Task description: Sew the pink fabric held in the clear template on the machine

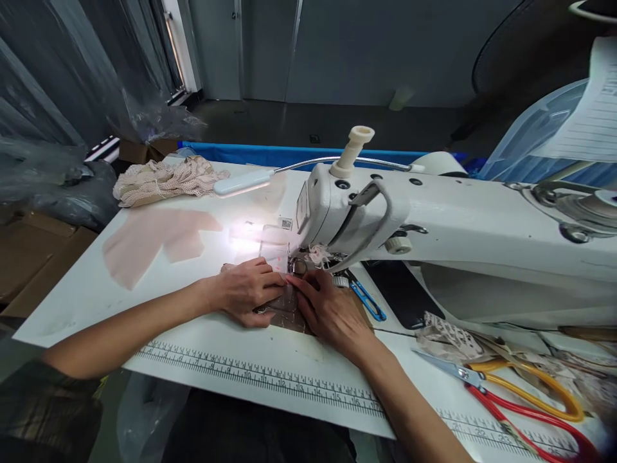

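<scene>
A white sewing machine [357,212] stands over the table, its lit needle area just beyond my fingertips. My left hand [253,290] is closed, fingers curled on a piece of thin sheer fabric [288,302] close to the presser foot [297,265]. From the right, my right hand [330,312] pinches the same fabric between thumb and forefinger, its fingertips almost meeting those of the left. Part of the fabric is hidden under both hands. A pinkish bunch of thread or lace [318,254] hangs by the needle bar.
Pale cut fabric [154,241] lies flat at left, with a heap of beige lace [164,180] behind it. Blue thread snips [367,299] and a black phone-like slab [402,292] lie under the machine arm. Scissors with red and yellow handles [511,392] rest at right, beside fabric scraps [453,337].
</scene>
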`<action>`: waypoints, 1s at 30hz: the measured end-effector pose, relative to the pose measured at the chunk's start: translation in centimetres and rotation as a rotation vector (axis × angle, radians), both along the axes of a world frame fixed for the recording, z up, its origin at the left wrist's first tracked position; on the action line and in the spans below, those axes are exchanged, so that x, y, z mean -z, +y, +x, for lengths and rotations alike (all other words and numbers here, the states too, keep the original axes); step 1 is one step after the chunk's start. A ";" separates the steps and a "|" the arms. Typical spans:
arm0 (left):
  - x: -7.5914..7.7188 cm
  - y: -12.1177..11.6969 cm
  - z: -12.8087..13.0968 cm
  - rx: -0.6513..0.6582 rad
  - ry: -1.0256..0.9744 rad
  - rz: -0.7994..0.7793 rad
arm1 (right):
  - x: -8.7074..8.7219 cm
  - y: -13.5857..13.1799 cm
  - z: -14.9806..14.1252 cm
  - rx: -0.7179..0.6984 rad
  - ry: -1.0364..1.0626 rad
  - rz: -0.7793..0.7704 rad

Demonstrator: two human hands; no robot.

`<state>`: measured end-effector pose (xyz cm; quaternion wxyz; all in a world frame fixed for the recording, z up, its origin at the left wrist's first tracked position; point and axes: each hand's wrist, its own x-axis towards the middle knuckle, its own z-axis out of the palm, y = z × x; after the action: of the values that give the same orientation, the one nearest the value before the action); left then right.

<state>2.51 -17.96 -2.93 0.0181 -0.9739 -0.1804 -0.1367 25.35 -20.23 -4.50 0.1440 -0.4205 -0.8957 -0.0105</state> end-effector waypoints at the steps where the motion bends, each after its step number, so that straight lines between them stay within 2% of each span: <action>1: 0.0 0.2 0.1 -0.005 -0.002 0.001 | 0.0 -0.1 0.1 -0.010 0.019 -0.004; 13: 0.7 0.9 -0.2 -0.025 -0.109 -0.033 | 0.0 -0.1 0.3 -0.006 0.072 -0.052; 17: 0.4 1.0 -0.2 -0.048 -0.075 -0.029 | 0.1 -0.1 0.2 -0.026 0.090 -0.040; 30: -0.2 2.0 -0.3 -0.094 0.019 -0.060 | 0.6 0.2 0.0 0.029 0.019 -0.003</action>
<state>2.21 -15.96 -2.68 -0.0031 -0.9657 -0.2298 -0.1211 25.37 -20.04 -5.07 0.1515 -0.4338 -0.8882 -0.0073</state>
